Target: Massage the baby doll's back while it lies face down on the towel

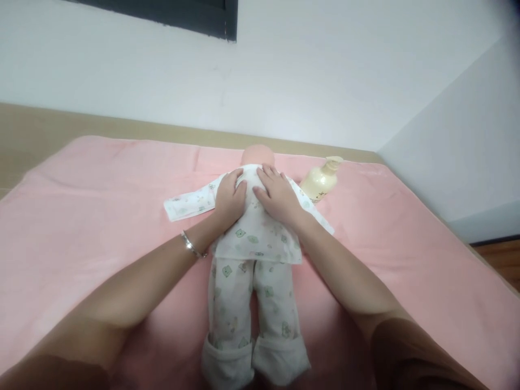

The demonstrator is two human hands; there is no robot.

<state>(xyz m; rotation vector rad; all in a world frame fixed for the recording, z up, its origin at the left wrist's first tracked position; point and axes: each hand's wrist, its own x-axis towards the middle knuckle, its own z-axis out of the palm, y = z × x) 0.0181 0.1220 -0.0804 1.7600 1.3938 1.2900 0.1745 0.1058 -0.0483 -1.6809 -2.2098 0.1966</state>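
A baby doll (258,155) lies stretched out on a pink blanket, its round head at the far end. It wears a white printed top (260,238) and matching trousers (233,298) with rolled cuffs. My left hand (231,199) rests on the left side of the doll's upper body, fingers extended. On the right side, my right hand (279,195) lies flat with its fingers apart. Both palms touch the cloth and neither grasps anything. The doll's left-hand sleeve reaches out sideways; my right forearm partly covers the other sleeve. The face is out of sight.
A pale yellow pump bottle (320,181) leans or lies tilted on the pink blanket (105,216), just right of the doll. Beyond the blanket runs a tan edge (154,127) along the white wall (304,76). A dark frame (203,19) is at the top.
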